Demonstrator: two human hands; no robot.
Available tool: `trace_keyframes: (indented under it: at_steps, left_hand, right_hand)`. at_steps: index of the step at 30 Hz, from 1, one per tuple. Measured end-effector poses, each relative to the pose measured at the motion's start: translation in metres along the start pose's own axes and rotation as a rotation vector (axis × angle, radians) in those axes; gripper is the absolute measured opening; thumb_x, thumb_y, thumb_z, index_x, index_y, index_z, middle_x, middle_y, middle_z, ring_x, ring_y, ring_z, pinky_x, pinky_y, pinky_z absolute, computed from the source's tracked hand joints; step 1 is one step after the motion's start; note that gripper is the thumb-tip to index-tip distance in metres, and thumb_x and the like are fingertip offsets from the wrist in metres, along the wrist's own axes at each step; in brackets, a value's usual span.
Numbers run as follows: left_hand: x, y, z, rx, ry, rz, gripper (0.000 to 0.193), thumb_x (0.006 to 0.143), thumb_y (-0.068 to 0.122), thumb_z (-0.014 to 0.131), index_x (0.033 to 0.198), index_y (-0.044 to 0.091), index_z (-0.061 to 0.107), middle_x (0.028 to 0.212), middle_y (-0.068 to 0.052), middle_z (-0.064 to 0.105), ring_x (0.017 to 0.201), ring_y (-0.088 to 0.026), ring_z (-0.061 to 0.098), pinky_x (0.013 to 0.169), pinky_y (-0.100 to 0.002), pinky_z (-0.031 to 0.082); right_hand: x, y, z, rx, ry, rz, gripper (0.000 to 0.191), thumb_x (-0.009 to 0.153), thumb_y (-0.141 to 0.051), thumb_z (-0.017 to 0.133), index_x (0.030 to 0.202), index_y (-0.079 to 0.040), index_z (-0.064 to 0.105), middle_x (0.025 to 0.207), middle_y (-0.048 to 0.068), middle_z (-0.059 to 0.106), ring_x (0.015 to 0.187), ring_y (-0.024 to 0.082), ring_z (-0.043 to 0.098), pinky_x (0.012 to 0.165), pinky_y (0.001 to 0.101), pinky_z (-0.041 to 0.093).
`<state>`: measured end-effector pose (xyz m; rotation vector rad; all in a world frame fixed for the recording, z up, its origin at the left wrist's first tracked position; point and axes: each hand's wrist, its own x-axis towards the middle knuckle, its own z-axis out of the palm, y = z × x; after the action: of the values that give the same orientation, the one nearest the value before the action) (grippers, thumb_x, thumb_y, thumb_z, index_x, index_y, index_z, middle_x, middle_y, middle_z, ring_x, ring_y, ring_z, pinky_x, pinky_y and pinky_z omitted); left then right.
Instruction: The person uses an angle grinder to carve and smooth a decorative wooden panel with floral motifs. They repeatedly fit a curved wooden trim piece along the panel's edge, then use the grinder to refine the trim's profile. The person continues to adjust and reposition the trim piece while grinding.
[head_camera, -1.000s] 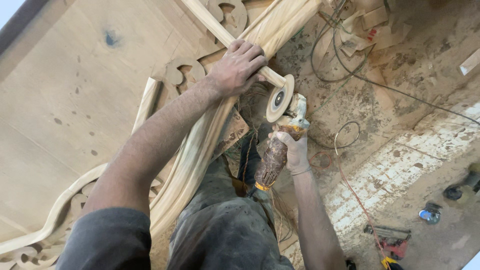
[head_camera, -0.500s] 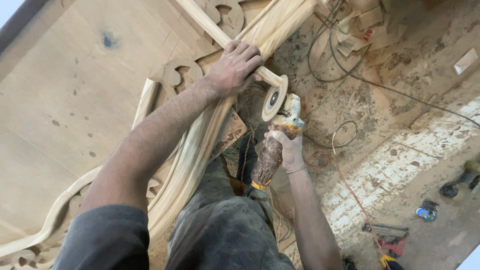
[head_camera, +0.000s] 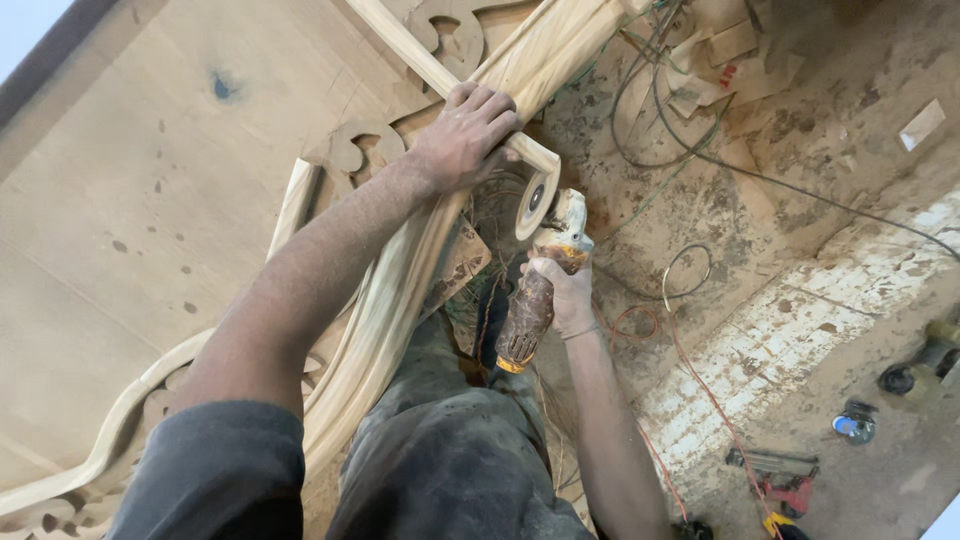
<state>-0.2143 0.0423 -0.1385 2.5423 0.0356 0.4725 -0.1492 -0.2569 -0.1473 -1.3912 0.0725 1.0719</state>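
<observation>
At the far left a broad flat wooden panel (head_camera: 130, 200) lies beside the work, with a carved scroll border (head_camera: 90, 470) curving along its lower edge. The left hand (head_camera: 465, 135) is closed over the carved wooden rail (head_camera: 400, 290), fingers wrapped across its top just where a thinner strip (head_camera: 430, 70) crosses it; pressing down there likely keeps the long curved piece from shifting under the tool. Just to the right, the sanding disc (head_camera: 533, 200) of the angle grinder (head_camera: 535, 290) stands on edge, touching or nearly touching the rail's side below that hand. The right hand (head_camera: 565, 290) grips the grinder's grimy body firmly, near the head, which probably gives finer control of the disc's angle. Farther right, cables (head_camera: 690, 150) trail over the dusty floor (head_camera: 830, 110), past offcuts (head_camera: 730, 45), and a red tool (head_camera: 790, 490) lies near the bottom.

Compared with 0.5 s ago, the disc sits slightly lower and closer under the left hand's fingers, tilted more edge-on. Both grips look unchanged.
</observation>
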Motion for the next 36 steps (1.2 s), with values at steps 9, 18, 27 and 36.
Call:
trace_keyframes:
  at_steps: [9,18,27,36]
  left_hand:
    - [0.005,0.001,-0.005,0.003,-0.020,-0.004,0.033,0.103,0.032,0.067,0.123,0.008,0.058,0.117,-0.010,0.055,0.119,-0.027,0.054,0.111,-0.050,0.035]
    - [0.006,0.005,-0.013,-0.011,0.019,0.013,0.035,0.097,0.030,0.070,0.122,0.007,0.058,0.118,-0.011,0.055,0.119,-0.029,0.053,0.108,-0.049,0.036]
    - [0.010,0.013,-0.024,-0.008,0.040,0.012,0.034,0.096,0.030,0.070,0.119,0.008,0.058,0.117,-0.010,0.056,0.119,-0.029,0.053,0.108,-0.050,0.036]
    - [0.020,0.031,-0.044,0.014,-0.030,-0.012,0.034,0.100,0.033,0.066,0.121,0.008,0.059,0.117,-0.011,0.057,0.118,-0.029,0.053,0.110,-0.050,0.036]
  right_hand:
    - [-0.006,-0.012,0.003,0.038,-0.024,-0.030,0.040,0.082,-0.004,0.076,0.119,0.002,0.061,0.101,0.014,0.070,0.080,0.023,0.073,0.066,0.0387,0.063]
    - [-0.003,-0.010,0.006,0.049,-0.030,-0.048,0.039,0.083,-0.005,0.074,0.119,0.002,0.062,0.101,0.013,0.070,0.080,0.023,0.073,0.067,0.0389,0.065]
    - [-0.002,-0.009,0.011,0.021,-0.001,-0.052,0.038,0.082,-0.003,0.074,0.118,0.001,0.061,0.098,0.014,0.070,0.075,0.024,0.073,0.063,0.0393,0.063]
    - [-0.008,-0.014,0.009,0.020,-0.017,-0.013,0.037,0.081,-0.004,0.075,0.115,-0.002,0.061,0.089,0.012,0.068,0.069,0.023,0.070,0.060,0.0381,0.061]
